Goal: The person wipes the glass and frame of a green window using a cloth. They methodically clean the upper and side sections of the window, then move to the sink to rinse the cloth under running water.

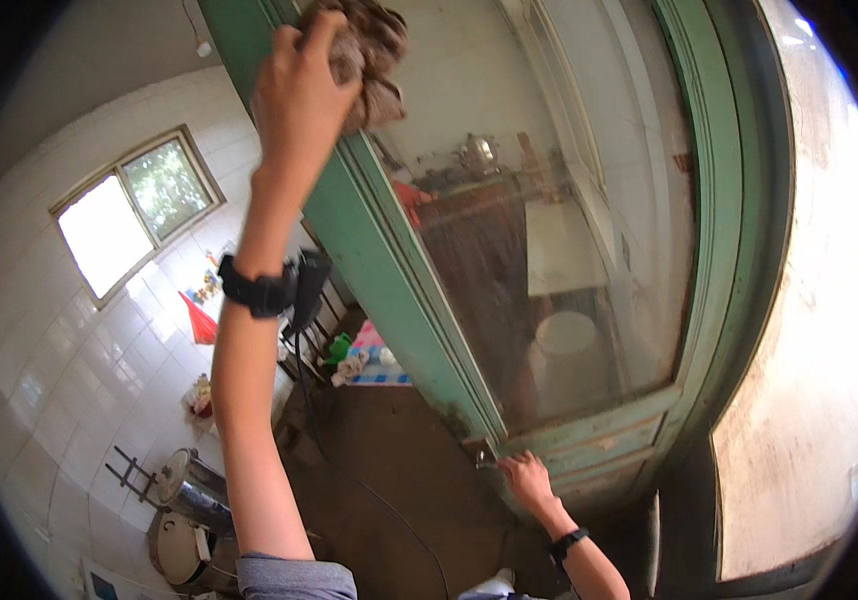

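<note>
A green wooden door [391, 300] with a large glass pane [474, 247] stands in front of me. My left hand [305, 97] is raised to the top left part of the door and grips a crumpled brown cloth [372, 60], which lies against the frame and the edge of the glass. Lower down, my right hand [526, 480] is at the metal door handle [483, 459], its fingers closed around the handle's end. Black straps circle both wrists, and a dark device with a cable hangs at the left one.
Left of the door, a tiled wall [61, 375] has a window [140, 214] and a red plastic bag [198, 321]. Metal pots [192, 480] stand at lower left. A checkered cloth [380, 360] lies beyond the door. Through the glass show a kettle [478, 154] and a counter.
</note>
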Available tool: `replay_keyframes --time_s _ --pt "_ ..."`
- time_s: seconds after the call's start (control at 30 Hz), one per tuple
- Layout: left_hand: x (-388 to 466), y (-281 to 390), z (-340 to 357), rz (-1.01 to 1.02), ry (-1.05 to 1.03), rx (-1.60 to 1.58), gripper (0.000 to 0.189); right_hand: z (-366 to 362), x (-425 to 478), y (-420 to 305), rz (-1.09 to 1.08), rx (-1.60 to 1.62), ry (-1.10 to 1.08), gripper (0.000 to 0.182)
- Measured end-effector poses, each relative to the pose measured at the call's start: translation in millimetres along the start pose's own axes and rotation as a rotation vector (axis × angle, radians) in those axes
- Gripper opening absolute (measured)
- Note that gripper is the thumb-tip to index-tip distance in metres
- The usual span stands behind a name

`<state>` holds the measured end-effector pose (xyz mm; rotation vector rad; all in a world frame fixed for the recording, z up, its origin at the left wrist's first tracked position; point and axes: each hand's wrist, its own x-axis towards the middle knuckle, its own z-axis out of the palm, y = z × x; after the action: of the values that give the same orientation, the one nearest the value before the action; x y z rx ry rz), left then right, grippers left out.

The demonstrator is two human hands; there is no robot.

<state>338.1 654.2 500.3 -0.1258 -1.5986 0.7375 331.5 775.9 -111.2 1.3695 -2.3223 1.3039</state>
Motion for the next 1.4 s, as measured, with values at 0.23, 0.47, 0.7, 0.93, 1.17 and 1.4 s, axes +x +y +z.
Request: replay_keyframes --time_s 0.23,0.47,0.7,0.93,1.17,1.4 --pt "-157 98 -5 -0.114 -0.262 -0.147 0.064 12 13 7 0.041 0.000 0.006 0.016" --pt "-317 167 -1 0.092 -0.354 -0.272 0.047 13 21 -7 0.068 -0.067 0.007 0.017" --pt "-364 178 -2 0.162 -0.413 -0.531 0.039 22 18 -22 0.094 -0.167 0.044 0.017" --pt "-360 122 -82 -0.045 -0.265 -1.067 0.045 34 -3 -57 0.280 -0.444 0.059 0.035" --pt "-373 41 -158 -0.116 -0.157 -1.401 0.044 8 -59 -102 0.515 0.537 0.463 0.041" --pt "-389 55 -157 -0.131 -0.200 -1.590 0.043 -27 -169 -127 0.631 -0.296 0.452 0.050"
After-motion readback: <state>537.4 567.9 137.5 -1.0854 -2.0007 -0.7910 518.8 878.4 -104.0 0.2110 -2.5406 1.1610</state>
